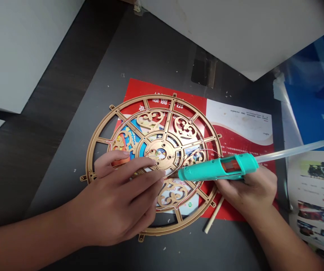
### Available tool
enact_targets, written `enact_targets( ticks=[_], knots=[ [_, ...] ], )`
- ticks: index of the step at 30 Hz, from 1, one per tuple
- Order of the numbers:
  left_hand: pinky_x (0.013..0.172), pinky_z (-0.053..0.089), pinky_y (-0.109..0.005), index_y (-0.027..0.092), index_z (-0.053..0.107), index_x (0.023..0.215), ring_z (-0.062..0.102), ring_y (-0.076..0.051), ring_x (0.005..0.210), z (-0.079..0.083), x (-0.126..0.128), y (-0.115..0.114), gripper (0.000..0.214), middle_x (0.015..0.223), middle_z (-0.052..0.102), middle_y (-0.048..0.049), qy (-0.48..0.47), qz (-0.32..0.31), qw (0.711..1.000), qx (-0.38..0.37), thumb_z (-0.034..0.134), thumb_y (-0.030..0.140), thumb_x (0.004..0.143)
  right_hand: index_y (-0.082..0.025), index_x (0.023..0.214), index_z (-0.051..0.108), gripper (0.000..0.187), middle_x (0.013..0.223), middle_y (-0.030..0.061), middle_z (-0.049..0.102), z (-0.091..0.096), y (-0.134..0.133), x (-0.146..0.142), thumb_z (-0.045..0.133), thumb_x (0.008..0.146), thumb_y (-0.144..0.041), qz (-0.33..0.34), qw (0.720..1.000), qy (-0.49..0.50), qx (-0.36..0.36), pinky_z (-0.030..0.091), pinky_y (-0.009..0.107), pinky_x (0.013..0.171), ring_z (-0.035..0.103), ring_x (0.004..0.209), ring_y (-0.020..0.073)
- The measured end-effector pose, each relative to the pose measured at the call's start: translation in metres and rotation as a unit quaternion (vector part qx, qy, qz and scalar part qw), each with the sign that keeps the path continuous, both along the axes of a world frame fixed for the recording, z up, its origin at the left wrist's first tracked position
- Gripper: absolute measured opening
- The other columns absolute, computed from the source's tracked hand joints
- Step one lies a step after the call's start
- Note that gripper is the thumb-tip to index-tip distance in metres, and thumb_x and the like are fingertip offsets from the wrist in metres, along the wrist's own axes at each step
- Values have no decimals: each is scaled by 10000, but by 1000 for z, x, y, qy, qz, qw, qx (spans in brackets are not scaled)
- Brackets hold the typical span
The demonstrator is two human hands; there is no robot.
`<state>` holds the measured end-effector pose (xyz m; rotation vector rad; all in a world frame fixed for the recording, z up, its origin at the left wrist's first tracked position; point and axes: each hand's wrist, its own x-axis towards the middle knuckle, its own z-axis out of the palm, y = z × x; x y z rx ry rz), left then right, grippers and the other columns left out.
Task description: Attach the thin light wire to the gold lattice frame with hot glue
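Observation:
A round gold openwork frame with scrolls and spokes lies flat on a red and white printed sheet. My left hand rests on the frame's near left part, fingers stretched flat and together toward the hub. My right hand grips a teal glue gun with a clear glue stick out of its back. The gun's nozzle points left, close to my left fingertips near the hub. A thin wire curls over the frame by the gun.
A thin wooden stick lies under my right hand at the frame's near right edge. Printed papers and a blue sheet lie at the right. A white panel stands behind. The dark tabletop is speckled with bits.

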<state>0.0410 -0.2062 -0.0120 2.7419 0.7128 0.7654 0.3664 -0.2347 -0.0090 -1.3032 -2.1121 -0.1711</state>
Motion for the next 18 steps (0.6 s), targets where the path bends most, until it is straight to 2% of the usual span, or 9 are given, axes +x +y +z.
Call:
enact_targets(
  ticks=[11, 14, 18],
  knots=[
    [974, 448, -562, 173, 791, 1228, 730, -317, 1293, -1, 0, 0, 255, 1288, 880, -29, -1, 3, 1000, 10, 602, 163, 1057, -297, 806, 466, 351, 552, -115, 429, 3, 2, -4, 693, 880, -40, -10, 1000, -12, 7, 296, 315, 467, 335, 469, 120],
    [968, 446, -563, 165, 786, 1230, 719, -321, 1301, 0, 0, 0, 254, 1293, 876, -33, 2, -1, 1000, 11, 602, 156, 1055, -292, 814, 509, 327, 552, -116, 450, 4, 2, -4, 696, 860, -27, -3, 1000, -2, 4, 327, 299, 471, 351, 467, 115],
    [974, 440, -572, 169, 789, 1201, 728, -317, 1271, 1, 0, 0, 221, 1260, 882, -25, 4, 2, 1000, 5, 624, 156, 1054, -290, 817, 530, 330, 555, -119, 454, 3, 2, -4, 694, 834, -4, -1, 1000, 13, -2, 310, 310, 470, 330, 468, 114]
  ],
)
